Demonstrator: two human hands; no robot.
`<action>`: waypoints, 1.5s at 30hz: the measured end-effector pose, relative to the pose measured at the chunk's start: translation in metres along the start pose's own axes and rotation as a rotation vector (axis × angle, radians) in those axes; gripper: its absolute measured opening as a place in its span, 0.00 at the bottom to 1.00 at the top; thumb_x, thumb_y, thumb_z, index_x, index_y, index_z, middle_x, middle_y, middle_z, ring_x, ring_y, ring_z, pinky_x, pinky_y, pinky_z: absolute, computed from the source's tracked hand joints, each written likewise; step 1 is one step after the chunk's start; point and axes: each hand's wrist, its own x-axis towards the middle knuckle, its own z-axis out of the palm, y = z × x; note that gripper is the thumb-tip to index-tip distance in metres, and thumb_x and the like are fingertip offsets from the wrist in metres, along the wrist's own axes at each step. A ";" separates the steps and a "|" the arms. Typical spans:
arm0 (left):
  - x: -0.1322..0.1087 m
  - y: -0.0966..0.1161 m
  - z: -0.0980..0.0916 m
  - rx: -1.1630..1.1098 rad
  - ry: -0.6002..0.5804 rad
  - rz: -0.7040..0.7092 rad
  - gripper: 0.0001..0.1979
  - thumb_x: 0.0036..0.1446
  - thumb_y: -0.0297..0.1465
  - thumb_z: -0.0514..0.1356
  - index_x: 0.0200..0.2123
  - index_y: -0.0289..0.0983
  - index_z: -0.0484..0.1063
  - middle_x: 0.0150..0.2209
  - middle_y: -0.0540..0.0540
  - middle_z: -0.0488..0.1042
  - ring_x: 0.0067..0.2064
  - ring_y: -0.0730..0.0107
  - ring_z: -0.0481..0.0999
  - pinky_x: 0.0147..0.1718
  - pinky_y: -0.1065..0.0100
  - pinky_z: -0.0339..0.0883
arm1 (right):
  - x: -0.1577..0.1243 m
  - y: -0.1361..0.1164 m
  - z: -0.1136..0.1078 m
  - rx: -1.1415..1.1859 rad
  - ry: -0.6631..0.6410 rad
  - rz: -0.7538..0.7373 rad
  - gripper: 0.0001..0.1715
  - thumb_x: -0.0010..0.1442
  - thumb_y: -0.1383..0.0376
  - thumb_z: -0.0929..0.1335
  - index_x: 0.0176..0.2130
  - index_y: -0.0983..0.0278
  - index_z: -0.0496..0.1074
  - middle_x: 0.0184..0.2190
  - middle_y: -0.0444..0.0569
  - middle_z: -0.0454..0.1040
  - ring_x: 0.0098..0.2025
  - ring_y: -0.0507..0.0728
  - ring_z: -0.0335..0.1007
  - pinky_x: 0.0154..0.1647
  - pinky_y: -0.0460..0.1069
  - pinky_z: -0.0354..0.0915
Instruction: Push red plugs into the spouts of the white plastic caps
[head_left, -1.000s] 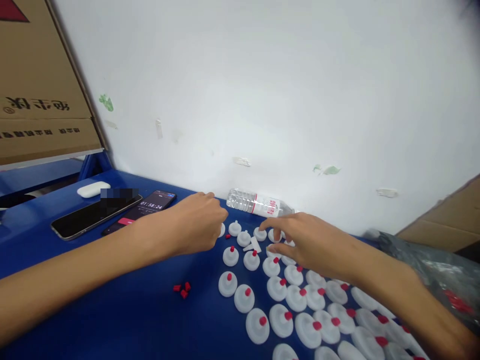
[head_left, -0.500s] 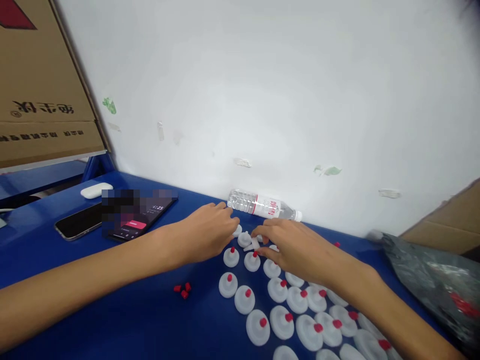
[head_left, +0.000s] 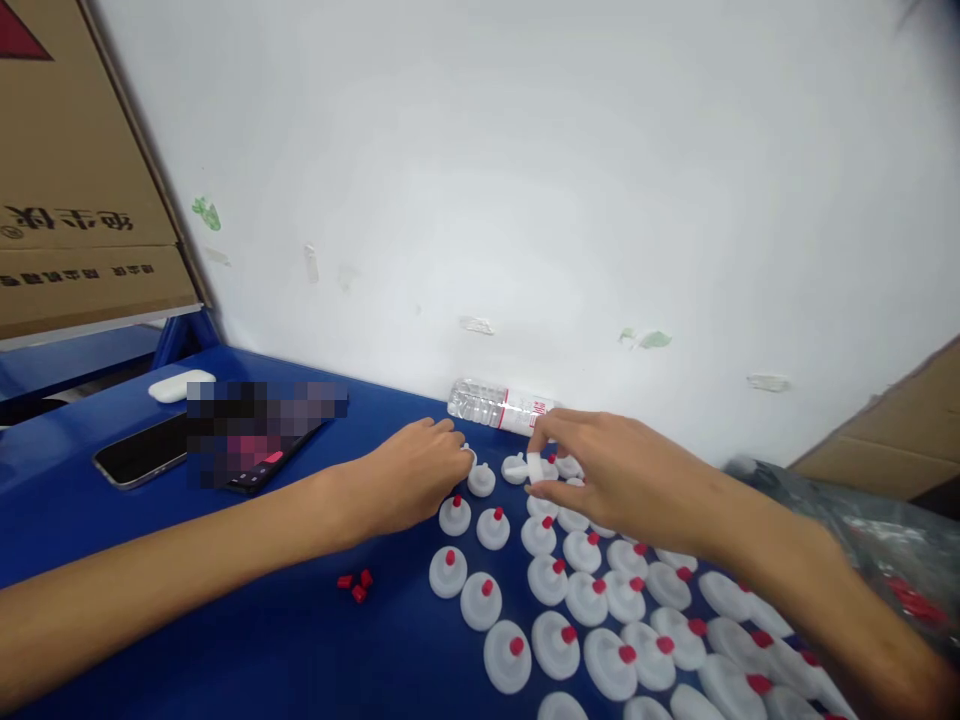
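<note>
Several white round discs (head_left: 506,655), most with red caps (head_left: 517,646) on their nozzles, stand in loose rows on the blue table. Between the thumb and forefinger of my right hand (head_left: 592,465) is a small white piece (head_left: 535,468), above the far discs. My left hand (head_left: 420,470) is closed at the left edge of the rows, beside an uncapped white disc (head_left: 481,480); whatever its fingers hold is hidden. Loose red caps (head_left: 359,593) lie on the table nearer me, to the left of the discs.
A clear bottle (head_left: 480,403) lies against the white wall. Two phones (head_left: 142,452) and a white case (head_left: 176,386) are at the left, below a cardboard box (head_left: 90,150). A dark plastic bag (head_left: 877,540) sits at the right, near another box (head_left: 892,440).
My right hand has moved slightly right and up with the white piece, now covering the bottle's cap end. My left hand stays near the same discs. The view has shifted a little.
</note>
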 end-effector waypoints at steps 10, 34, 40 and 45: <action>-0.003 -0.010 -0.059 -0.342 0.297 -0.121 0.10 0.66 0.28 0.56 0.44 0.40 0.77 0.38 0.47 0.79 0.37 0.66 0.76 0.33 0.67 0.65 | -0.015 -0.001 -0.030 0.012 0.136 -0.042 0.14 0.66 0.58 0.69 0.51 0.52 0.66 0.39 0.40 0.78 0.34 0.54 0.73 0.32 0.49 0.62; -0.012 0.011 -0.090 -0.927 0.475 -0.039 0.13 0.71 0.30 0.56 0.35 0.40 0.79 0.31 0.54 0.80 0.32 0.75 0.77 0.30 0.76 0.67 | -0.042 -0.038 -0.045 -0.220 0.703 -0.292 0.06 0.70 0.60 0.68 0.47 0.55 0.73 0.38 0.42 0.83 0.36 0.55 0.82 0.29 0.48 0.71; -0.018 0.010 -0.102 -1.072 0.354 -0.046 0.15 0.70 0.32 0.56 0.32 0.39 0.78 0.25 0.52 0.75 0.27 0.74 0.74 0.26 0.76 0.66 | -0.045 -0.042 -0.050 -0.204 0.741 -0.305 0.06 0.69 0.60 0.68 0.47 0.52 0.71 0.41 0.39 0.84 0.31 0.52 0.80 0.23 0.46 0.68; -0.017 0.010 -0.104 -1.064 0.348 -0.122 0.17 0.69 0.35 0.57 0.29 0.39 0.78 0.23 0.51 0.74 0.25 0.74 0.71 0.23 0.75 0.65 | -0.042 -0.043 -0.049 -0.212 0.742 -0.288 0.05 0.70 0.60 0.68 0.46 0.53 0.72 0.41 0.40 0.84 0.35 0.54 0.82 0.27 0.47 0.69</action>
